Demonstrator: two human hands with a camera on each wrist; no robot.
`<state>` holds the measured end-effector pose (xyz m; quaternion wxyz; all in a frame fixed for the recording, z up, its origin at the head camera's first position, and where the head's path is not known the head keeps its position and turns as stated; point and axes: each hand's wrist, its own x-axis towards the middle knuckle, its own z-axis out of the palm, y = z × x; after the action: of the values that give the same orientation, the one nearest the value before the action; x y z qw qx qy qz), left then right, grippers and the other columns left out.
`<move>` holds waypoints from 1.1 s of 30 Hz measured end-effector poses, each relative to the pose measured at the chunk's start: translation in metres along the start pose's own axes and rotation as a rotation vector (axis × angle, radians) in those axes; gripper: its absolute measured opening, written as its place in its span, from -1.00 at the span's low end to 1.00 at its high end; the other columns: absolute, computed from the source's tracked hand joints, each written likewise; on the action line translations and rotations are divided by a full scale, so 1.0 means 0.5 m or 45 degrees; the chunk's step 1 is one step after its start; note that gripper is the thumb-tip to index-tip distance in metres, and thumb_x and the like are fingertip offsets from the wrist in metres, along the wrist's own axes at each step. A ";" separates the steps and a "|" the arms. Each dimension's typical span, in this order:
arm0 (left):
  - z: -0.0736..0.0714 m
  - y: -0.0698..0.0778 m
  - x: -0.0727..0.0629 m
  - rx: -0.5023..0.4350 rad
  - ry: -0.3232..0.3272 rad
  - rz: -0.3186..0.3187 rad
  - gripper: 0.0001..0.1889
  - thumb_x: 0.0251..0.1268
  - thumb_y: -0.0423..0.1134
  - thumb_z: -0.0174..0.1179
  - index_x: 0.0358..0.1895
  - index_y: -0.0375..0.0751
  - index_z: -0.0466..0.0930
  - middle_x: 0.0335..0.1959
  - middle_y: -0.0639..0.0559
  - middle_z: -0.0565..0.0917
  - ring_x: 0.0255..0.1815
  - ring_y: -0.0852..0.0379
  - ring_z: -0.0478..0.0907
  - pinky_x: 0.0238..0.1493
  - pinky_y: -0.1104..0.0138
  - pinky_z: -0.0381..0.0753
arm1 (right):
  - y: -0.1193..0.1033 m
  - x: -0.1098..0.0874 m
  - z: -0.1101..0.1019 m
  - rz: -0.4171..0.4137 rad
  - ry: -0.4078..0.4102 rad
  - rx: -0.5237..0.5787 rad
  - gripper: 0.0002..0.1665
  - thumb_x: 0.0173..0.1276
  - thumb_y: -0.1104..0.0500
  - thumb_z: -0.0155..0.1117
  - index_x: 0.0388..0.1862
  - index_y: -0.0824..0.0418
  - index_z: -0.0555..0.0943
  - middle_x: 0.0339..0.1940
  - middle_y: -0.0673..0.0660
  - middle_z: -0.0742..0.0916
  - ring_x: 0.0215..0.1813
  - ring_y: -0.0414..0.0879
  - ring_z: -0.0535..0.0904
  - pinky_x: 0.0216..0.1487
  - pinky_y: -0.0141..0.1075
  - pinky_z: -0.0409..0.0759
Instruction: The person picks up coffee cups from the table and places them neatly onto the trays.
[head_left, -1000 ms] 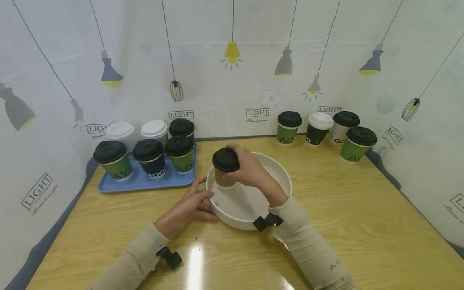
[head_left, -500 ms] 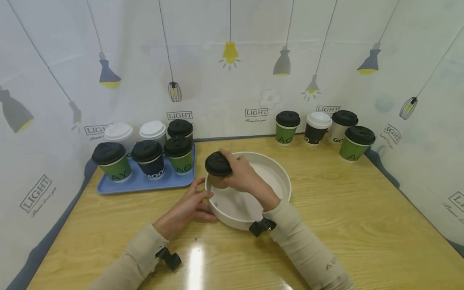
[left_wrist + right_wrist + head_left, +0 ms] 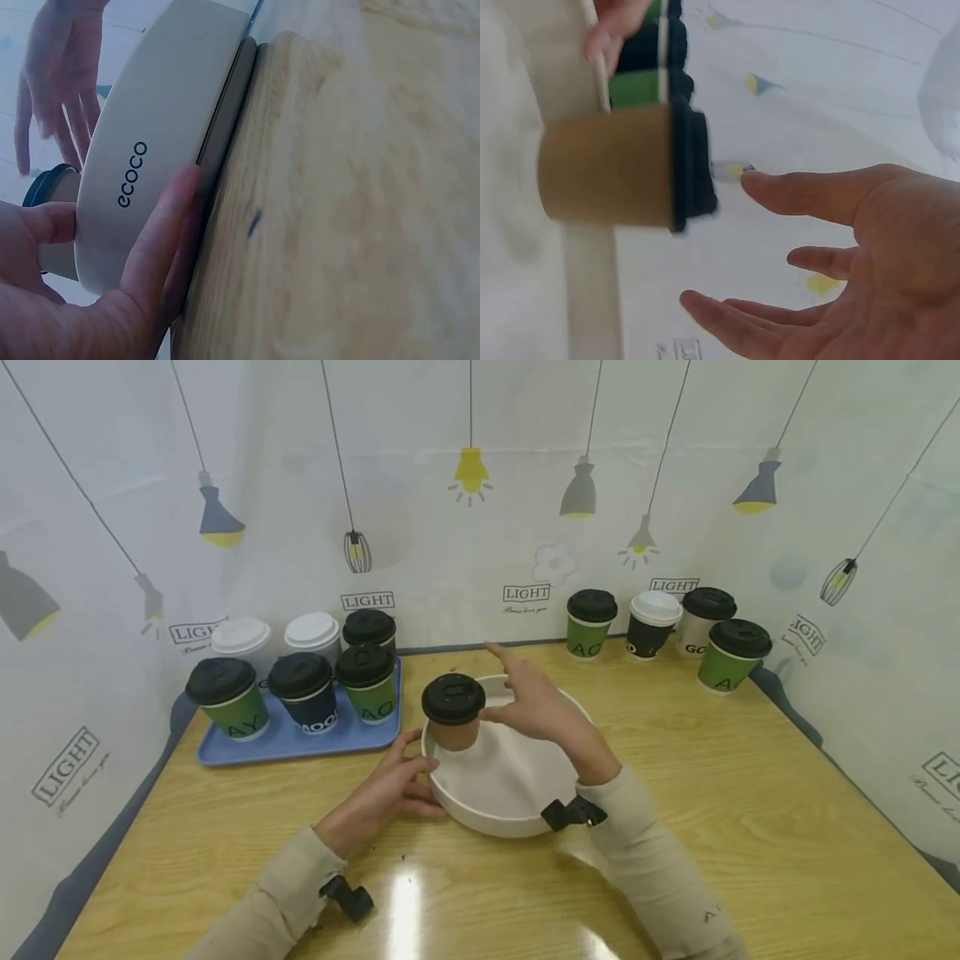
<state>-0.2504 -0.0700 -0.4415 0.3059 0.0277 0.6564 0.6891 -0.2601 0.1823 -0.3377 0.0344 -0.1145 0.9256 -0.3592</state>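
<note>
A brown paper coffee cup (image 3: 455, 737) with a black lid stands upright inside a round white turntable-like tray (image 3: 501, 792), near its left rim. My right hand (image 3: 536, 703) is just right of the cup, fingers spread and holding nothing. In the right wrist view a gap shows between the cup's lid (image 3: 692, 169) and my right thumb. My left hand (image 3: 384, 793) grips the tray's left side, thumb at the rim. The left wrist view has its fingers along the outer wall (image 3: 161, 142), which is printed "ecoco", and the base below.
A blue tray (image 3: 300, 745) at the left carries several lidded cups, green, black and pale. At the back right stand more cups: a green one (image 3: 590, 631), a black one with white lid (image 3: 651, 631), a white one (image 3: 693, 633) and another green one (image 3: 727, 664).
My right hand set the brown cup down nearer the left rim of the round tray, then let go and drew away to the right. My left hand has stayed at the tray's side.
</note>
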 end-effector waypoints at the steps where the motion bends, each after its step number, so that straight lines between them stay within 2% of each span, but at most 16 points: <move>1: 0.000 0.000 0.000 -0.002 0.003 -0.002 -0.22 0.55 -0.21 0.05 0.65 0.16 -0.18 0.32 -0.48 0.46 -0.15 -0.13 0.78 -0.03 -0.06 0.81 | 0.009 -0.007 -0.015 -0.007 0.032 0.027 0.08 0.38 0.13 0.43 0.72 0.01 0.02 0.61 0.37 0.32 0.55 0.34 0.37 0.39 0.20 0.56; 5: 0.003 0.000 -0.002 -0.013 0.027 -0.017 -0.22 0.54 -0.22 0.07 0.65 0.18 -0.16 0.31 -0.46 0.49 -0.16 -0.13 0.78 -0.03 -0.06 0.81 | 0.068 -0.037 -0.079 -0.036 0.237 0.102 -0.14 0.46 0.22 0.32 0.63 0.20 0.17 0.48 0.45 0.38 0.46 0.37 0.45 0.32 0.14 0.64; 8: 0.003 -0.001 -0.002 -0.018 0.042 -0.028 -0.22 0.53 -0.21 0.08 0.65 0.21 -0.14 0.29 -0.44 0.51 -0.17 -0.13 0.78 -0.04 -0.06 0.82 | 0.141 -0.059 -0.124 -0.082 0.468 0.044 -0.29 0.44 0.30 0.30 0.52 0.32 0.31 0.33 0.46 0.49 0.33 0.36 0.55 0.23 0.09 0.71; 11: 0.003 -0.001 -0.001 -0.014 0.046 -0.032 -0.22 0.53 -0.20 0.08 0.64 0.22 -0.13 0.27 -0.43 0.54 -0.18 -0.12 0.78 -0.04 -0.04 0.82 | 0.225 -0.080 -0.161 -0.122 0.694 -0.025 -0.40 0.40 0.35 0.31 0.40 0.34 0.44 0.23 0.40 0.58 0.21 0.31 0.62 0.10 -0.36 0.73; 13: 0.003 0.000 -0.001 -0.015 0.054 -0.037 -0.23 0.52 -0.20 0.09 0.64 0.24 -0.11 0.24 -0.41 0.57 -0.19 -0.12 0.78 -0.05 -0.03 0.82 | 0.272 -0.095 -0.181 -0.138 0.816 -0.063 -0.45 0.38 0.37 0.30 0.34 0.35 0.50 0.20 0.38 0.60 0.15 0.27 0.63 -0.04 -0.64 0.60; 15: 0.004 0.000 -0.001 -0.011 0.052 -0.032 -0.22 0.52 -0.20 0.09 0.64 0.23 -0.12 0.22 -0.42 0.58 -0.19 -0.12 0.78 -0.05 -0.02 0.82 | 0.313 -0.108 -0.201 -0.124 0.918 -0.120 -0.47 0.36 0.37 0.30 0.32 0.36 0.52 0.19 0.38 0.59 0.12 0.27 0.62 -0.12 -0.80 0.40; 16: 0.004 0.000 -0.001 -0.011 0.052 -0.032 -0.22 0.52 -0.20 0.10 0.64 0.23 -0.12 0.22 -0.41 0.58 -0.19 -0.12 0.78 -0.05 -0.03 0.82 | 0.330 -0.114 -0.213 -0.109 0.960 -0.156 -0.47 0.36 0.37 0.30 0.31 0.37 0.52 0.20 0.39 0.57 0.13 0.29 0.60 -0.09 -0.78 0.39; 17: 0.004 0.001 0.000 -0.011 0.050 -0.031 -0.22 0.52 -0.20 0.09 0.64 0.23 -0.12 0.22 -0.42 0.58 -0.18 -0.12 0.78 -0.05 -0.03 0.82 | 0.345 -0.119 -0.225 -0.091 0.992 -0.181 -0.47 0.35 0.37 0.30 0.31 0.38 0.52 0.21 0.41 0.54 0.15 0.32 0.57 0.01 -0.70 0.49; 19: 0.003 0.000 0.000 -0.010 0.047 -0.030 -0.22 0.52 -0.19 0.10 0.64 0.24 -0.12 0.22 -0.41 0.58 -0.18 -0.12 0.78 -0.04 -0.03 0.82 | 0.373 -0.123 -0.254 -0.049 1.042 -0.249 -0.43 0.34 0.34 0.32 0.32 0.41 0.50 0.25 0.48 0.48 0.22 0.37 0.50 0.20 -0.39 0.62; 21: 0.003 -0.001 0.001 -0.008 0.044 -0.024 -0.23 0.53 -0.20 0.09 0.64 0.22 -0.12 0.23 -0.41 0.57 -0.19 -0.12 0.78 -0.04 -0.04 0.82 | 0.396 -0.121 -0.286 0.031 1.034 -0.302 -0.36 0.35 0.27 0.33 0.38 0.39 0.44 0.33 0.52 0.39 0.33 0.43 0.37 0.33 0.05 0.55; 23: 0.003 -0.003 0.000 -0.008 0.047 -0.017 -0.23 0.53 -0.20 0.09 0.64 0.20 -0.12 0.25 -0.42 0.55 -0.19 -0.12 0.78 -0.05 -0.04 0.82 | 0.419 -0.113 -0.317 0.135 0.969 -0.316 -0.23 0.37 0.16 0.34 0.49 0.36 0.34 0.43 0.57 0.26 0.44 0.49 0.21 0.36 0.42 0.35; 28: 0.001 -0.007 -0.002 -0.024 0.051 -0.005 -0.23 0.52 -0.22 0.09 0.64 0.19 -0.12 0.31 -0.43 0.45 -0.21 -0.12 0.77 -0.07 -0.06 0.82 | 0.476 -0.090 -0.364 0.435 0.693 -0.326 0.13 0.41 -0.17 0.31 0.69 0.26 -0.03 0.59 0.64 -0.10 0.59 0.63 -0.12 0.35 0.59 0.22; 31: 0.001 -0.009 -0.001 -0.026 0.038 0.011 -0.23 0.52 -0.21 0.09 0.64 0.19 -0.12 0.32 -0.42 0.42 -0.20 -0.13 0.77 -0.06 -0.06 0.82 | 0.503 -0.083 -0.371 0.529 0.573 -0.298 0.23 0.41 -0.26 0.28 0.71 0.26 -0.17 0.56 0.72 -0.17 0.55 0.73 -0.14 0.31 0.63 0.22; 33: 0.003 -0.008 0.000 -0.029 0.031 0.022 -0.23 0.51 -0.20 0.10 0.63 0.19 -0.10 0.32 -0.42 0.43 -0.19 -0.13 0.78 -0.06 -0.06 0.82 | 0.517 -0.081 -0.371 0.550 0.533 -0.268 0.24 0.42 -0.25 0.28 0.71 0.28 -0.17 0.54 0.77 -0.17 0.52 0.76 -0.11 0.32 0.63 0.22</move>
<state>-0.2480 -0.0691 -0.4450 0.2924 0.0216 0.6518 0.6994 -0.2964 0.4985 -0.3752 -0.0933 0.1582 0.9476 -0.2614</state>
